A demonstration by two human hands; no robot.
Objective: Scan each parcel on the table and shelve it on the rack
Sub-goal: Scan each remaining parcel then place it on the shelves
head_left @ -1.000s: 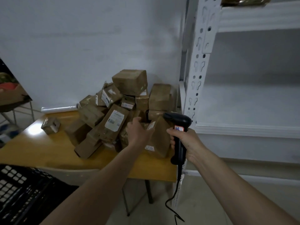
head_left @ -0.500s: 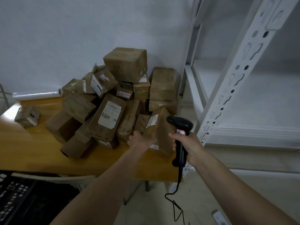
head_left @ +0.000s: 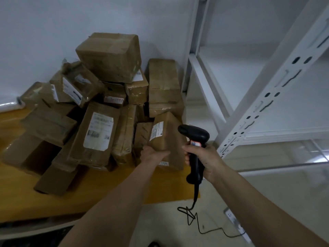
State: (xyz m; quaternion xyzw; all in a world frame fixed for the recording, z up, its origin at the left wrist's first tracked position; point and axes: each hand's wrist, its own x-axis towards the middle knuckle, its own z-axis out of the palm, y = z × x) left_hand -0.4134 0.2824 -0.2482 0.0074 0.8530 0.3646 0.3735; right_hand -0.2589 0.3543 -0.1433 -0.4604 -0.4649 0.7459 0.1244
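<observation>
A heap of brown taped parcels (head_left: 110, 97) covers the wooden table (head_left: 92, 191). At the heap's right front stands a brown parcel (head_left: 169, 136) with a white label, tilted on edge. My left hand (head_left: 153, 154) grips its lower left corner. My right hand (head_left: 203, 157) grips the handle of a black corded barcode scanner (head_left: 195, 148), whose head points left at that parcel. The white metal rack (head_left: 267, 104) stands to the right, and the shelf boards I see hold nothing.
The scanner cable (head_left: 195, 218) hangs to the floor beside a white power strip (head_left: 235, 221). A roll of clear film (head_left: 8, 106) lies at the table's back left. The rack's slotted upright (head_left: 277, 90) is close to my right hand.
The view has closed in on the heap and dropped lower. My left hand went from resting on the parcel to gripping its lower corner. The scanner stayed beside the parcel.
</observation>
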